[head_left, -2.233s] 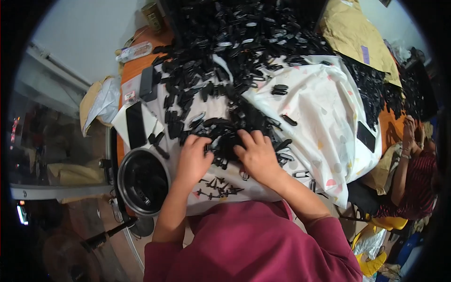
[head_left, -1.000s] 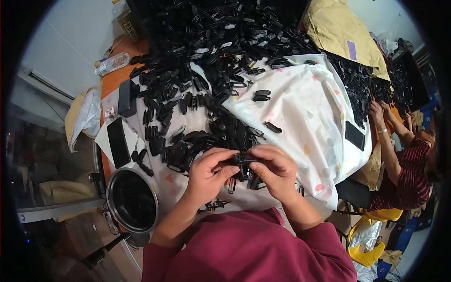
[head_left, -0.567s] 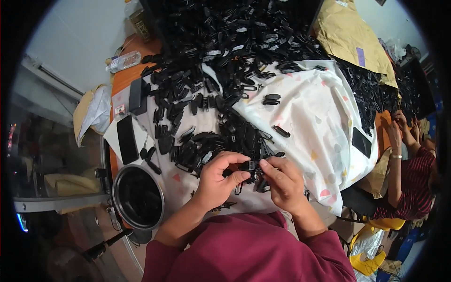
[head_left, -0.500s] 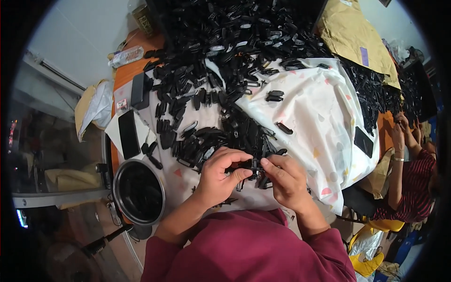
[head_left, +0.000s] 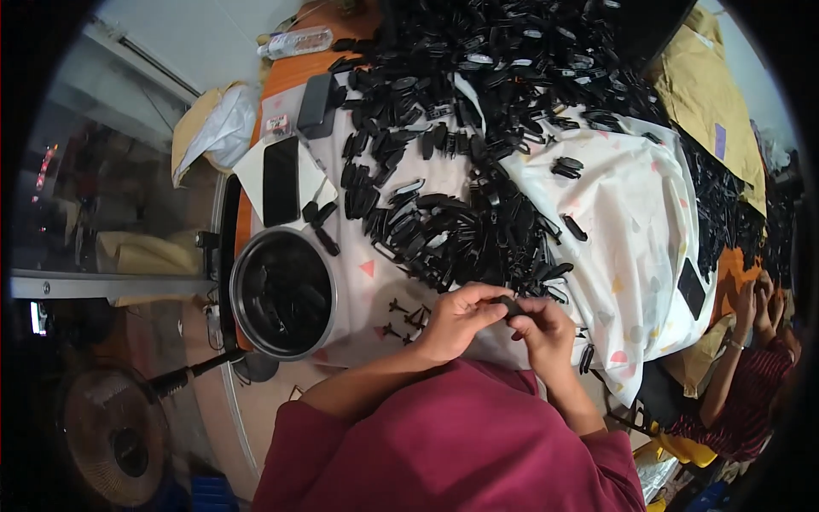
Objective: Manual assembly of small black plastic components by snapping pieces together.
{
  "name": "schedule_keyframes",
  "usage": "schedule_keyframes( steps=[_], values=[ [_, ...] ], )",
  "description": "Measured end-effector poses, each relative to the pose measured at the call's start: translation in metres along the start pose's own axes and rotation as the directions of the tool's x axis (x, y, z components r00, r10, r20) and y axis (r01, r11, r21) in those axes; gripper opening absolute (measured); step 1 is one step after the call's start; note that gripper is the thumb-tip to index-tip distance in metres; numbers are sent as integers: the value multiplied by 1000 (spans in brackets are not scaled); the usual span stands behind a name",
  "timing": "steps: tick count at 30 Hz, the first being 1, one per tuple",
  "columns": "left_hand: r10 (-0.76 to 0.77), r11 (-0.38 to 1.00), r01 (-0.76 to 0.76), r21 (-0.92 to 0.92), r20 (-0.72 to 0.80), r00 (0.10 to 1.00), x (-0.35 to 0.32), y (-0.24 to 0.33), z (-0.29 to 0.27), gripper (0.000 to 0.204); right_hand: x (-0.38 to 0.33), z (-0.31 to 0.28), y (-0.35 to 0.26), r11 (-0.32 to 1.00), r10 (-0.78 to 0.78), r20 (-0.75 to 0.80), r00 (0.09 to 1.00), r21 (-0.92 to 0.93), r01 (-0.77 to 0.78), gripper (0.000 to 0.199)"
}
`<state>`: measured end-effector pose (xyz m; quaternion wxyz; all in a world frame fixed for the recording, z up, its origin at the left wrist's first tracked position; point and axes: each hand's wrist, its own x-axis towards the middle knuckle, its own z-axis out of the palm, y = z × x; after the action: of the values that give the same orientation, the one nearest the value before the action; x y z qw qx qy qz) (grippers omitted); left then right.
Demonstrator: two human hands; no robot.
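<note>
Hands: left hand (head_left: 452, 320) and right hand (head_left: 539, 331) meet at the near edge of the table, fingers pinched together on one small black plastic piece (head_left: 509, 305); both closed on it, neither wide.
Piece in hand: held just above the cloth, between the two thumbs, close to the body; its exact shape is too small to tell.
Near the hands: few small black bits (head_left: 408, 317) lie loose on the cloth just left of the left hand, apart from the heap.
Heap: big pile of black pieces (head_left: 478, 196) starts just beyond the hands and runs to the far edge, covering most of the middle of the table.
Cloth: white patterned sheet (head_left: 627, 222) under the pile, bare mostly on the right side, with a few stray pieces on it.
Pot: round metal pot (head_left: 284, 293) at near left, beside the left forearm, holding some black pieces in the bottom, far from full.
Progress: judged early; pot holds little and the heap looks barely reduced, so most pieces are left to handle.
Left side: dark phone (head_left: 281, 180) on a white sheet, far of the pot; plastic bottle (head_left: 297, 41) at the far left corner.
Right edge: another person's hands (head_left: 755, 299) at work on a second dark pile.
Floor: fan (head_left: 111, 435) at near left.
</note>
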<state>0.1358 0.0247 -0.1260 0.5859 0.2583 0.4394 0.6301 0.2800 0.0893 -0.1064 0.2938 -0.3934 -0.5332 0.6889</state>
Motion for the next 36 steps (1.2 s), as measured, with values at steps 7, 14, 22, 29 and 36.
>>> schedule_keyframes(
  steps=[7,14,22,29,36],
  values=[
    [310,854,-99,511,-345,886,-23,2,-52,15,10,11,0,777,-239,258,936,-528,344,22],
    [450,135,35,990,-93,888,10,42,-70,10,13,11,19,114,-189,570,799,-796,595,23],
    [407,-11,172,985,-153,900,25,42,-62,12,21,8,6,349,-478,411,777,-723,597,29],
    [357,60,155,986,-166,919,36,45,-54,14,29,6,-2,974,-203,168,965,137,181,13],
    [-131,925,155,346,-92,987,19,69,-38,20,37,11,-27,987,-143,328,934,-27,161,18]
  ],
)
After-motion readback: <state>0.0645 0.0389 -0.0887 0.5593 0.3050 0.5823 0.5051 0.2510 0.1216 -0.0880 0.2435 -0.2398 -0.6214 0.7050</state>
